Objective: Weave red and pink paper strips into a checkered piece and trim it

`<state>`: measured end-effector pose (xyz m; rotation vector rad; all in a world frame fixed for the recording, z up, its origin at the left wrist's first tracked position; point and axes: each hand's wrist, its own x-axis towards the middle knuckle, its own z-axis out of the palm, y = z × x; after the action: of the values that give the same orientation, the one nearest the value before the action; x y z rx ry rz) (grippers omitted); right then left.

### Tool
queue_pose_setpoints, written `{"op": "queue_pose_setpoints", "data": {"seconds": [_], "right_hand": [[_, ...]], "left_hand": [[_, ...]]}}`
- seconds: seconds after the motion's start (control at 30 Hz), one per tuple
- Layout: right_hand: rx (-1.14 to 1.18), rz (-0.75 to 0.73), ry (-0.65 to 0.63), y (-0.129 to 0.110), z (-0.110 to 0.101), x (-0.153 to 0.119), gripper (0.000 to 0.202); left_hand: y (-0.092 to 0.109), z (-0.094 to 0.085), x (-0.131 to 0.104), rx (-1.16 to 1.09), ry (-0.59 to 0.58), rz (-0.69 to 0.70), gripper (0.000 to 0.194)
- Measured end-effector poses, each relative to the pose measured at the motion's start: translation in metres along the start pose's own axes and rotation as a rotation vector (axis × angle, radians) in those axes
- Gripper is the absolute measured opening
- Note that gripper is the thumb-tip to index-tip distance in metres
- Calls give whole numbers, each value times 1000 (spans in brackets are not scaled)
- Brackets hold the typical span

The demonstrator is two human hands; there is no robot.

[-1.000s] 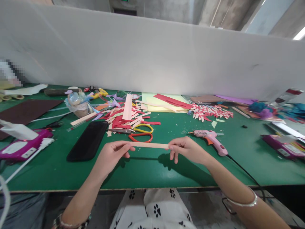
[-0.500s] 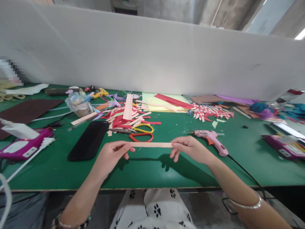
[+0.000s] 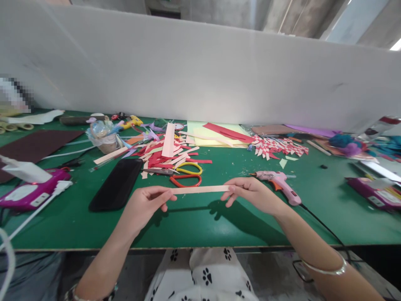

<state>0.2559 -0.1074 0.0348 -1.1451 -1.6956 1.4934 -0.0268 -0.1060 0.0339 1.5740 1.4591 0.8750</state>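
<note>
A pale pink paper strip (image 3: 200,190) is stretched between my two hands, above the front of the green table. My left hand (image 3: 150,202) pinches its left end between thumb and fingers. At the other end, my right hand (image 3: 246,190) grips the strip the same way, a little higher. Just beyond the strip lie scissors (image 3: 188,180) with one yellow and one red handle loop. Behind them is a heap of red and pale pink paper strips (image 3: 156,152). A pink glue gun (image 3: 283,186) rests on the table near my right hand.
A black phone (image 3: 116,184) lies left of my left hand. Purple power strips (image 3: 34,192) sit at both sides. Toward the back are yellow paper sheets (image 3: 206,140), red-and-white woven paper pieces (image 3: 275,146) and a wrapped pot (image 3: 108,140). A white partition (image 3: 200,75) closes off the back.
My right hand has risen slightly, so the strip now tilts up toward the right. My left hand has barely moved. Both hands still hold the strip.
</note>
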Motion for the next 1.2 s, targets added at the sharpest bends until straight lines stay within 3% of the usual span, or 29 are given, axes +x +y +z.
{"op": "queue_pose_setpoints", "data": {"seconds": [0.53, 0.63, 0.77, 0.83, 0.97, 1.2], "right_hand": [[-65, -58, -27, -1, -5, -8, 34], [-277, -102, 24, -7, -1, -9, 31], [-758, -306, 136, -24, 19, -11, 26], [-866, -399, 128, -33, 32, -10, 30], [-812, -456, 32, -43, 50, -3, 21], [-516, -346, -47, -40, 49, 7, 29]], "left_hand": [[5, -2, -3, -6, -24, 60, 30], [11, 0, -6, -3, -28, 76, 29], [23, 8, -12, 17, -67, 116, 27], [29, 14, -14, 5, -89, 143, 25], [40, 22, -17, -39, -142, 184, 23], [41, 21, -19, -85, -185, 131, 23]]}}
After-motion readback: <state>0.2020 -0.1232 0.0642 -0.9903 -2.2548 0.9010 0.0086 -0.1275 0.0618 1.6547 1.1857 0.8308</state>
